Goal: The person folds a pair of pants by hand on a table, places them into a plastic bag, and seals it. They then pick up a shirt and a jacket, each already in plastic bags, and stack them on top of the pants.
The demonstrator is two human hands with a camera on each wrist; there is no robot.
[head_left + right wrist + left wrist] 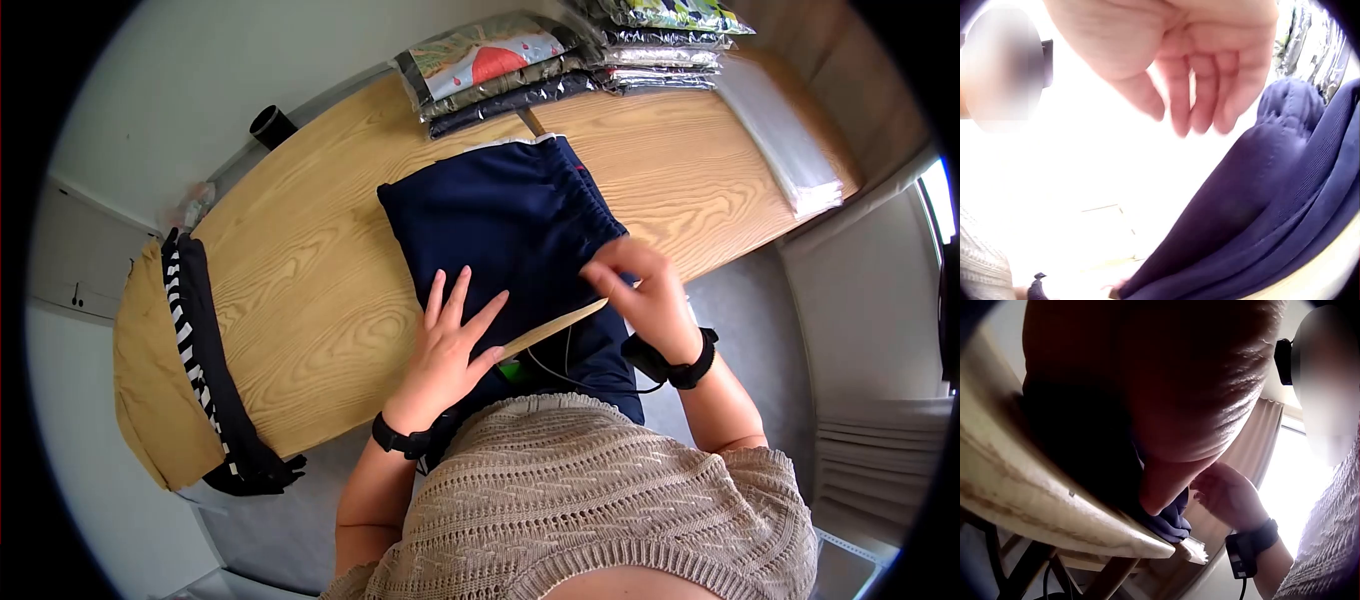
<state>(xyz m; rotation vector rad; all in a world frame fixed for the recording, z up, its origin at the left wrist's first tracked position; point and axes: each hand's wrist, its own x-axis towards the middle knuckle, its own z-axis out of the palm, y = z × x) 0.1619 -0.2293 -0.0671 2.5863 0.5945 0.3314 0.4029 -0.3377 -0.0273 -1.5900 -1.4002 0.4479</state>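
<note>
A navy blue garment (490, 220) lies folded on the wooden table at its near edge, with a gathered elastic waistband (588, 200) along its right side. My left hand (442, 355) rests on its near left part, fingers spread. At the near end of the waistband is my right hand (652, 288). In the right wrist view, the fingers of the right hand (1210, 75) are loosely bent with nothing between them, beside the bunched navy cloth (1254, 181). Most of the left hand's fingers are hidden in the left wrist view.
Bagged, folded clothes (500, 75) are stacked at the back, with another bagged stack (660, 60) beside them. Clear plastic bags (785, 135) lie at the far right. Tan and black clothes (165, 370) hang over the left edge. A black cup-like object (272, 127) stands behind the table.
</note>
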